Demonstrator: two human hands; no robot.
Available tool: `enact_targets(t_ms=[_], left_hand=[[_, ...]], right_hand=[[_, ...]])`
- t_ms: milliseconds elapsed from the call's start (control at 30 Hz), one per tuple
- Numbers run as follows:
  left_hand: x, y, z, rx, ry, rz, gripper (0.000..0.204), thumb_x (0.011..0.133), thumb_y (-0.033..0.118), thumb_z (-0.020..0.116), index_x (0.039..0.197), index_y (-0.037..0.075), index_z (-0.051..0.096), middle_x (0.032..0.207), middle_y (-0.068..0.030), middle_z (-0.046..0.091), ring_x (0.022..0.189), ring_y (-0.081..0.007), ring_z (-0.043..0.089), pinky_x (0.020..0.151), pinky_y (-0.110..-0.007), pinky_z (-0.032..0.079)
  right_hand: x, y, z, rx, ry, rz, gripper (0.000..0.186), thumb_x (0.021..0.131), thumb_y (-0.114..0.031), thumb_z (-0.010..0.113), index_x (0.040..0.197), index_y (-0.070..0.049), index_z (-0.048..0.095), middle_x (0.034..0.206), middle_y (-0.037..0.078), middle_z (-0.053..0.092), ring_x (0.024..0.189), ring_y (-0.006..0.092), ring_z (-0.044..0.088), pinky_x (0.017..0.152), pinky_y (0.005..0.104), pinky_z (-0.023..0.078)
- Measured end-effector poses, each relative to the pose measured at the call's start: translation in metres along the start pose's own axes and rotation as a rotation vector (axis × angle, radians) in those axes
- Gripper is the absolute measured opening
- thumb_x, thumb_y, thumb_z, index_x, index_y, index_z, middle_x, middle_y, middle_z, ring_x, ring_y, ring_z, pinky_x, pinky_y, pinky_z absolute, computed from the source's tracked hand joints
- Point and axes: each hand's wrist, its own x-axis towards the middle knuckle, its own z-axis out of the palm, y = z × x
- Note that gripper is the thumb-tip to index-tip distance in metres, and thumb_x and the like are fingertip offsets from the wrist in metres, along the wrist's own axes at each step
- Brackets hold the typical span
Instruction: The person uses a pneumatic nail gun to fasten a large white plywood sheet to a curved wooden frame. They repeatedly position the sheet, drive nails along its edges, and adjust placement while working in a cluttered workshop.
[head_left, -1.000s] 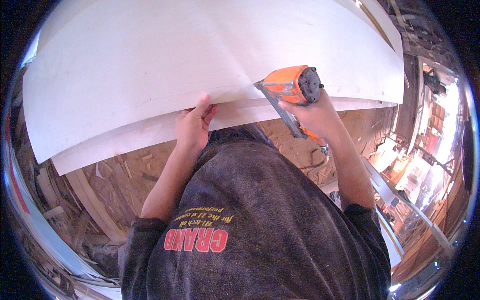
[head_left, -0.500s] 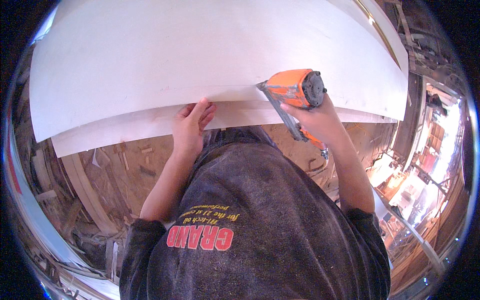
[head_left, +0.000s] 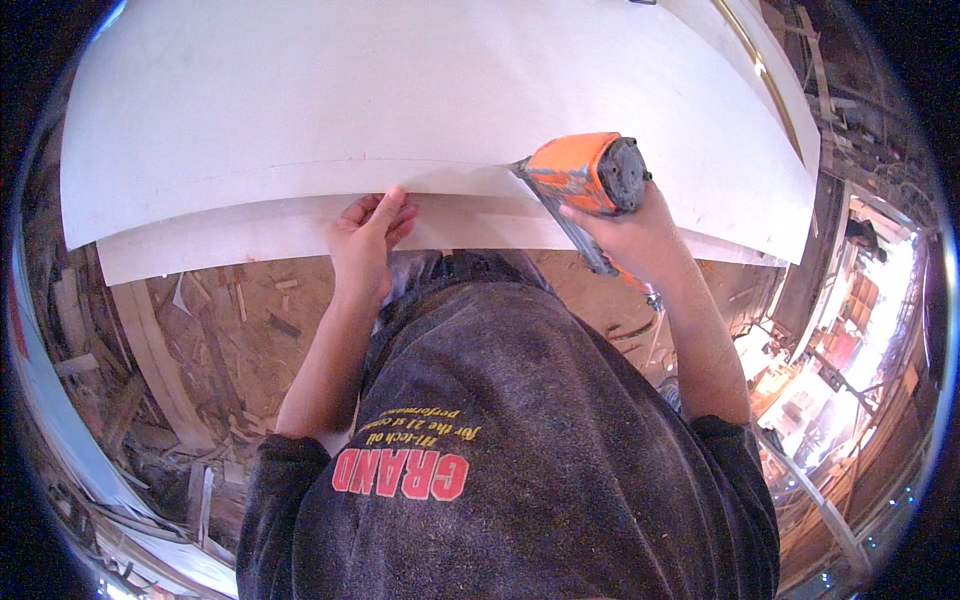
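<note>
A large white panel spreads out before me, with a second pale board beneath it, jutting out toward my body. My left hand is closed on the near edge of the upper panel, thumb on top and fingers curled below. In my right hand is an orange and black nail gun, gripped by its handle. The gun is tilted, its nose resting at the panel's surface a little in from the near edge, to the right of my left hand. Part of its handle is hidden by my fingers.
Wood offcuts and debris litter the dirt floor below. A long timber runs along the left. A gold-coloured strip lies along the panel's far right. Brightly lit clutter stands at the right.
My left hand has shifted slightly left along the panel's edge. The nail gun stays at nearly the same place on the panel. The whole view has tilted a little.
</note>
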Motion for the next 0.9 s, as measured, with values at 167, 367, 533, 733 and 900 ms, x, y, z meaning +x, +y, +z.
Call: enact_targets(t_ms=[167,367,533,733,900], left_hand=[[0.003,0.000,-0.001,0.028,-0.011,0.006,0.030,0.096,0.022,0.078,0.109,-0.004,0.070,0.103,-0.0111,0.074,0.092,-0.0190,0.074,0.078,-0.029,0.058],[-0.003,-0.003,0.010,0.020,-0.009,0.024,0.032,0.095,0.023,0.080,0.108,-0.004,0.070,0.102,-0.0103,0.074,0.088,-0.0184,0.073,0.077,-0.029,0.058],[-0.007,-0.005,0.011,0.117,-0.056,-0.010,0.034,0.095,0.028,0.079,0.102,-0.004,0.073,0.095,-0.0101,0.075,0.085,-0.0163,0.072,0.075,-0.028,0.057],[-0.051,0.028,0.027,0.653,-0.499,-0.133,0.043,0.100,0.034,0.072,0.100,-0.009,0.075,0.089,-0.0102,0.075,0.082,-0.0127,0.069,0.074,-0.028,0.055],[-0.034,0.011,0.092,0.191,-0.515,0.281,0.056,0.107,0.045,0.057,0.124,-0.009,0.066,0.093,-0.0095,0.076,0.089,-0.0189,0.071,0.082,-0.033,0.057]], right_hand=[[0.000,-0.005,0.000,0.008,-0.003,0.037,0.044,0.085,-0.019,0.086,0.120,0.003,0.070,0.110,0.015,0.077,0.102,0.0209,0.074,0.093,0.0371,0.058],[0.005,-0.009,0.004,0.067,-0.020,-0.090,0.042,0.084,-0.029,0.084,0.113,0.000,0.073,0.106,0.017,0.078,0.102,0.0291,0.076,0.091,0.0406,0.059],[0.006,-0.010,0.003,0.071,-0.013,-0.062,0.044,0.084,-0.024,0.088,0.116,0.001,0.070,0.100,0.011,0.076,0.092,0.0180,0.072,0.082,0.0348,0.059],[0.008,-0.031,-0.040,0.305,-0.022,0.161,0.031,0.091,-0.027,0.080,0.104,-0.001,0.070,0.061,-0.003,0.054,0.049,0.0073,0.050,0.048,0.0247,0.042],[0.023,-0.053,-0.084,0.516,-0.189,-0.006,0.037,0.091,-0.037,0.079,0.106,-0.003,0.073,0.059,-0.004,0.052,0.044,0.0067,0.048,0.044,0.0237,0.039]])
